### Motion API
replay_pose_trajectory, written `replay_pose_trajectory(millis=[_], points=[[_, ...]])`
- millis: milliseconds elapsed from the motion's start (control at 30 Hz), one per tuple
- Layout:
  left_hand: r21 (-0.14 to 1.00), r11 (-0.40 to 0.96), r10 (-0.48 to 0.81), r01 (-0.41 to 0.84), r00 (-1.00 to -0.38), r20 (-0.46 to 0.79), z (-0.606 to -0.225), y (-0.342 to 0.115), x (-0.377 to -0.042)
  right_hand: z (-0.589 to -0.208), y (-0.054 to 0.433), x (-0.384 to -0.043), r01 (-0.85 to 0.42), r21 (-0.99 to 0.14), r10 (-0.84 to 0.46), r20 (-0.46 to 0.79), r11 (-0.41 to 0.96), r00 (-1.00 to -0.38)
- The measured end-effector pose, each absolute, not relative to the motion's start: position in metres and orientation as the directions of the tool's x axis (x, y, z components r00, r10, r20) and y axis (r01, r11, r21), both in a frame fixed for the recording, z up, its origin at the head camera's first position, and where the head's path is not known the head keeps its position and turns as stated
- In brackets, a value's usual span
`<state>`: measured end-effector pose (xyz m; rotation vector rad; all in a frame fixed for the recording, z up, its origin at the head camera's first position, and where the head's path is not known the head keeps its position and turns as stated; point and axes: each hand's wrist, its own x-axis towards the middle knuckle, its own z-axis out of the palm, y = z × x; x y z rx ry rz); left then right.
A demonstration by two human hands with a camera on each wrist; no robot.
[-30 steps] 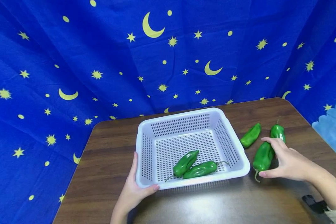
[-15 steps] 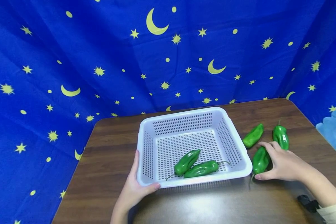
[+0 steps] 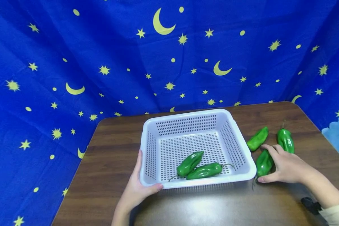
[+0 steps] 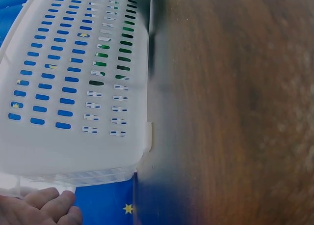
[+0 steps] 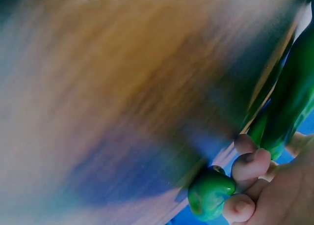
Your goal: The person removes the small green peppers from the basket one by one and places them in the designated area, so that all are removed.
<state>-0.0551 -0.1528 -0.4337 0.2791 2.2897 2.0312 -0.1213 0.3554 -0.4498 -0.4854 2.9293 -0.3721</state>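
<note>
Shining under right-hand fingers [image 3: 271,150], one pepper [image 3: 263,164] — deep green, smooth, thin-stemmed

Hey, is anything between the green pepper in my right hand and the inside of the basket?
Only the raised right side of the white basket stands between the held pepper and the inside. No loose thing shows in that gap; the nearest other pepper outside lies farther back.

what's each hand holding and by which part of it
The left hand holds the white basket by its near left corner. The right hand grips a green pepper lengthwise, thumb by the stem end, fingertips toward the other end.
</note>
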Motion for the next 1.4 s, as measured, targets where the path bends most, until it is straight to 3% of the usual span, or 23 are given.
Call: replay_pose_trajectory(millis=[167,367,833,1133,1400], points=[[0.978,0.158,0.184,0.136,-0.977,0.106,-0.432,-0.153,-0.058,-0.448,0.356,-0.123,-0.294,-0.252,-0.329,-0.107,0.922,-0.938],[0.988,0.135,0.163,0.081,-0.985,0.058,-0.43,-0.152,-0.056,-0.449,0.356,-0.123,-0.301,-0.237,-0.333,-0.108,0.924,-0.937],[0.987,0.138,0.172,0.078,-0.984,0.053,-0.433,-0.152,-0.054,-0.446,0.363,-0.117,-0.3,-0.21,-0.324,-0.093,0.931,-0.941],[0.988,0.121,0.187,0.099,-0.979,0.075,-0.433,-0.153,-0.054,-0.421,0.362,-0.129,-0.281,-0.22,-0.286,0.005,0.934,-0.958],[0.991,0.098,0.185,0.087,-0.98,0.068,-0.434,-0.152,-0.054,-0.381,0.34,-0.154,-0.297,-0.353,-0.281,0.095,0.887,-0.955]])
